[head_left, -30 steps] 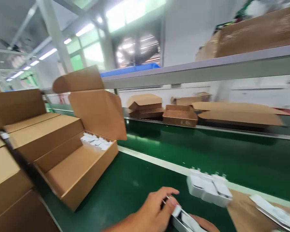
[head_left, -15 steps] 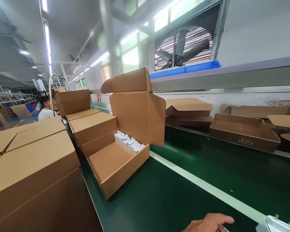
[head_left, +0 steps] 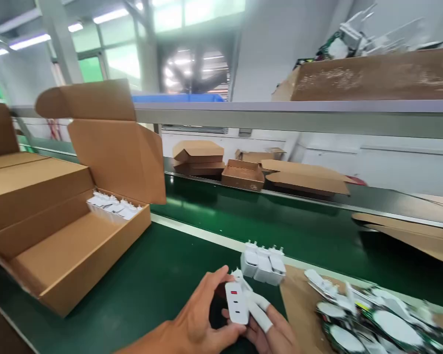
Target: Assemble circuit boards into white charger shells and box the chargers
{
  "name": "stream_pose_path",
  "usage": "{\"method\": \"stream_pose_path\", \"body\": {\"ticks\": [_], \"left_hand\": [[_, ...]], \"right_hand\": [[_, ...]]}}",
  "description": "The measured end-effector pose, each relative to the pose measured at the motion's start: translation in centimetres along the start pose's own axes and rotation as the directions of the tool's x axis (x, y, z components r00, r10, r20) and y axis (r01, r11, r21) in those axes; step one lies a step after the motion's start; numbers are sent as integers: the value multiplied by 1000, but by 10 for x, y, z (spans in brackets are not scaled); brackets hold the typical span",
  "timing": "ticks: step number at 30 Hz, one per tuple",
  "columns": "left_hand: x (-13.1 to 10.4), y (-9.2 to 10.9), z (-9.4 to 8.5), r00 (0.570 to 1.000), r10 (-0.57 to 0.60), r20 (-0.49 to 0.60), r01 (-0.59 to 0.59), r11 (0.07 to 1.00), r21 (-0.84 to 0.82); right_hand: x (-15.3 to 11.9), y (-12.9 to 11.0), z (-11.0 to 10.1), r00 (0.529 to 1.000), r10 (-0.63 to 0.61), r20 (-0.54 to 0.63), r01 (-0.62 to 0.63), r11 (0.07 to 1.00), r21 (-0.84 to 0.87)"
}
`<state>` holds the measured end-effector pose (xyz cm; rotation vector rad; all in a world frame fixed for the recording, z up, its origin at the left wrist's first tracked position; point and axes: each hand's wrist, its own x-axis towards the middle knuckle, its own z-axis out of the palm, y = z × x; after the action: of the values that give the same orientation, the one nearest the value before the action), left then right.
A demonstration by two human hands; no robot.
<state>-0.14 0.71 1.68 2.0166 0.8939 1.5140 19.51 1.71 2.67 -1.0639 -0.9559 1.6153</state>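
Observation:
A white USB wall charger [head_left: 237, 304] with one red port and two dark ports is held low in front of me. My left hand [head_left: 197, 314] grips it from the left, thumb at its lower end and index finger near the top. White covers wrap some fingers of my right hand [head_left: 268, 327], which closes on the charger from the right. Just beyond stand several white chargers [head_left: 263, 265] in a row, prongs up. To the left, an open cardboard box [head_left: 96, 265] has a row of white chargers [head_left: 114, 206] along its far end.
Loose white parts and round pieces [head_left: 376, 317] lie on a cardboard sheet [head_left: 299, 305] at the right. Flattened and open cartons [head_left: 243, 175] line the far side of the green work surface [head_left: 162, 275]. A shelf [head_left: 280, 115] runs above, carrying a parts carton [head_left: 372, 76].
The view has swung right, so the open box now sits further left. Both hands have come into view with a charger between them; earlier only part of one hand showed.

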Motion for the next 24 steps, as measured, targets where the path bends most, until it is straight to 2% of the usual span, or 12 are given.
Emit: {"method": "stream_pose_path", "body": {"ticks": [2,5,18,21,24], "left_hand": [[-2,5,0,1000,3,-3,-3,1000,10],[-4,7,0,1000,-22,-8,22,999,23],[-7,7,0,999,-30,-9,31,997,78],[-4,6,-1,1000,-14,5,13,994,104],[-7,6,0,998,-30,52,24,993,118]], "right_hand": [[-5,-2,12,998,51,47,-55,994,94],[-9,-2,18,992,85,92,-98,984,147],[-13,-3,24,983,107,148,-132,976,172],[-11,3,21,981,95,172,-127,974,189],[-10,14,17,986,79,146,-107,975,196]]}}
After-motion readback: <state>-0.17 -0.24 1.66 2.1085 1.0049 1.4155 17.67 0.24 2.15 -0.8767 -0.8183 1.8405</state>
